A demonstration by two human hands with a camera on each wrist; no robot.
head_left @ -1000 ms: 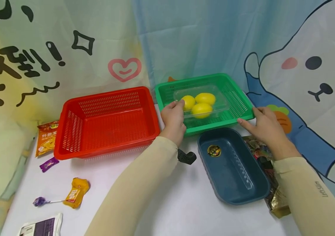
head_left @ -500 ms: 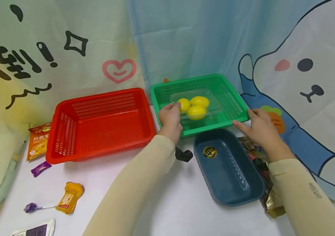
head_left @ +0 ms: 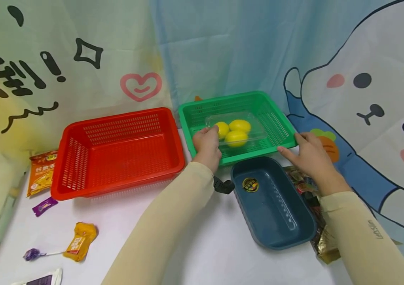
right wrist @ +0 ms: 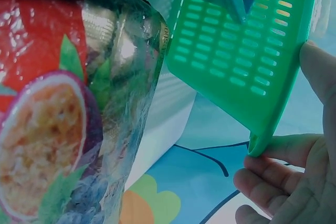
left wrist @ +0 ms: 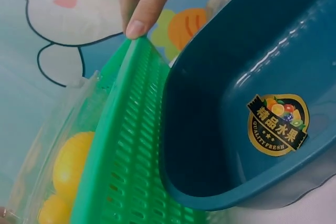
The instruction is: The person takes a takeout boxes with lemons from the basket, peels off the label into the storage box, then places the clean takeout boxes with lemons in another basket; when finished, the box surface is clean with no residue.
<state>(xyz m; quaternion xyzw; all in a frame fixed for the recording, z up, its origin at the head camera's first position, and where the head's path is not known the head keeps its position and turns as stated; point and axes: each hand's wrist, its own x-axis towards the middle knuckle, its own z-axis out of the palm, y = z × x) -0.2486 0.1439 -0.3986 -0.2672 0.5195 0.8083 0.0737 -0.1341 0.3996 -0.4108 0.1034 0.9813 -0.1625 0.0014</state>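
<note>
My left hand pinches the near-left end of a clear plastic box with yellow lemons in it. The box lies within the outline of a green slotted basket, tilted in the head view. At the basket's front right corner, my right hand holds the rim between thumb and fingers. The right wrist view shows the thumb on one side of that rim and a finger under the corner. Only a fingertip of the left hand shows at the lower left of the left wrist view.
A red basket stands left of the green one. In front is a dark blue tub, beside a shiny fruit-print bag. Along the left lie an orange snack bag, a purple sweet, a lollipop and a yellow packet.
The head view has shifted, so everything appears farther left. The clear box sits slightly lower within the green basket. Both hands keep their holds.
</note>
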